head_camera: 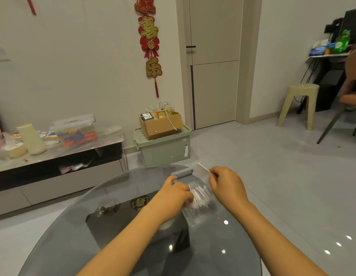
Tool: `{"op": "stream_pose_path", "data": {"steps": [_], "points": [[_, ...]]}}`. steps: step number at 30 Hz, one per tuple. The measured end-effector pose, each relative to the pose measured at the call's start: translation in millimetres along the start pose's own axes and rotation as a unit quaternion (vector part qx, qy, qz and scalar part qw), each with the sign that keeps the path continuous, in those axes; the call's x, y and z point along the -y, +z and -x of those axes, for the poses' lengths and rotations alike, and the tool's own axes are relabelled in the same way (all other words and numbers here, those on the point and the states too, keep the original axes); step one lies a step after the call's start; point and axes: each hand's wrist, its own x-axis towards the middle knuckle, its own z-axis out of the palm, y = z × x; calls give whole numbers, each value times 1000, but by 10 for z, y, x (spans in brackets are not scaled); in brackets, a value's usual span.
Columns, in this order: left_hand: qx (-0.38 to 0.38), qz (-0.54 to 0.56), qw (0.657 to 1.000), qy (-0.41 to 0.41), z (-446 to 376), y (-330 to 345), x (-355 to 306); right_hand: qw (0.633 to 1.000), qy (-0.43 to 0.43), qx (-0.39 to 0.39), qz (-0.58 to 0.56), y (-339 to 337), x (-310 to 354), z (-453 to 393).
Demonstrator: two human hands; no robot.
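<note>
A clear plastic box (201, 215) stands on the round glass table (117, 246), near its far right edge. Inside it stand several thin white cards (199, 193) packed upright. My left hand (173, 193) has its fingers curled down among the cards at the box's left side. My right hand (226, 183) is just right of the box and pinches one white card (203, 169) lifted above it. A grey piece (182, 173), possibly the box's lid, lies just behind the box.
A low TV cabinet (53, 156) with cluttered items runs along the left wall. A green storage bin (163, 148) carrying a cardboard box (161, 121) stands past the table. A stool (298, 104) and chair (348, 96) stand at the right.
</note>
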Motion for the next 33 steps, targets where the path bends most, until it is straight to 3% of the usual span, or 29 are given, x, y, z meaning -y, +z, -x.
{"op": "stream_pose_path", "data": {"steps": [7, 10, 18, 25, 33], "points": [[35, 154, 987, -16, 264, -137, -308, 998, 1, 58, -15, 66, 108, 96], [8, 198, 980, -22, 295, -150, -350, 997, -19, 79, -5, 92, 124, 118], [63, 157, 985, -29, 242, 75, -279, 992, -54, 81, 75, 113, 112, 152], [64, 140, 987, -33, 170, 197, -287, 981, -46, 83, 170, 206, 137, 177], [-1, 126, 992, -16, 253, 245, -234, 940, -59, 154, 299, 266, 171, 128]]}}
